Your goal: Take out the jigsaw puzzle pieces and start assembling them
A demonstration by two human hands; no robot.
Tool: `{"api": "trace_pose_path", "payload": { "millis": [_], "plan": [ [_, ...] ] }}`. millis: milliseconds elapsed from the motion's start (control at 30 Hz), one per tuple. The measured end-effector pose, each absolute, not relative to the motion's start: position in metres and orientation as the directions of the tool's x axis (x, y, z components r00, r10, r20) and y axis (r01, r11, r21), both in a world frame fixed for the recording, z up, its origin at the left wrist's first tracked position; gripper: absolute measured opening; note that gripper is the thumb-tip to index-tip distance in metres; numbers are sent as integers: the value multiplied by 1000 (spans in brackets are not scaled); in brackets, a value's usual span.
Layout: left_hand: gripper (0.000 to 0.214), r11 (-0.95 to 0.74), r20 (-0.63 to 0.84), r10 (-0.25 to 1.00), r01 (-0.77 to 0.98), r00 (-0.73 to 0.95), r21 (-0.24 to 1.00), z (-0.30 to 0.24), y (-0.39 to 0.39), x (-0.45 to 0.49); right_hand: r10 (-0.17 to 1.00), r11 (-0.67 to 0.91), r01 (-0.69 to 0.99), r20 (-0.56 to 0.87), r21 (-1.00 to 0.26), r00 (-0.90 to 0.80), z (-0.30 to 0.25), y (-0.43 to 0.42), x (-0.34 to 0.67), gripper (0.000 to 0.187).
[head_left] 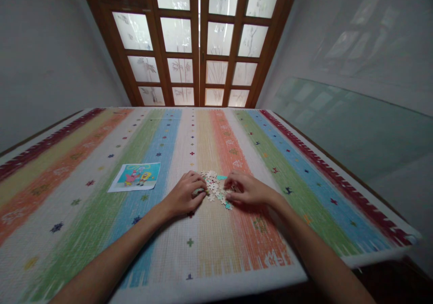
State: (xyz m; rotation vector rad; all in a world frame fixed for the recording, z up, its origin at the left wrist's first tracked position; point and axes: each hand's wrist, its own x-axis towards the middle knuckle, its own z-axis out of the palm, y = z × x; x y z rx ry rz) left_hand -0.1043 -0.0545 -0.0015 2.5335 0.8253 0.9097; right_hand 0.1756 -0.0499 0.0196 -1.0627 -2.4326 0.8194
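Note:
A small heap of jigsaw puzzle pieces (214,187) lies on the beige stripe of the cloth, most with pale backs up and a few showing teal. At its left edge is my left hand (184,195), fingers curled and thumb closed on what looks like a greenish puzzle piece. My right hand (249,189) touches the heap from the right, its fingers bent in toward the thumb. What the right fingertips hold, if anything, is too small and shaded to make out. Left of my hands lies a printed cartoon picture (138,177) with a pink and a yellow figure on teal.
A striped, patterned cloth (162,245) covers the large table, its front edge close to my forearms. Beyond the far edge stand wooden doors (199,60) with frosted panes. A glass sheet (345,137) leans by the right wall.

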Motion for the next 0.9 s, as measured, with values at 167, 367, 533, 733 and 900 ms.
{"api": "trace_pose_path", "payload": {
  "millis": [167,367,533,733,900],
  "plan": [
    [9,-735,447,659,391,605,555,3,-57,-104,712,449,558,-97,-698,-695,19,-48,182,25],
    [9,-721,464,683,417,565,553,-3,-56,-106,705,493,543,-54,-680,-707,19,-49,175,12],
    [11,-733,457,669,421,586,534,-5,-55,-107,738,504,532,19,-680,-674,24,-52,173,7],
    [9,-714,447,685,408,575,570,-1,-55,-106,798,484,559,77,-673,-598,20,-50,173,15],
    [5,-662,441,739,425,509,618,-1,-54,-105,822,498,594,125,-632,-556,18,-45,178,14]
  ]
}}
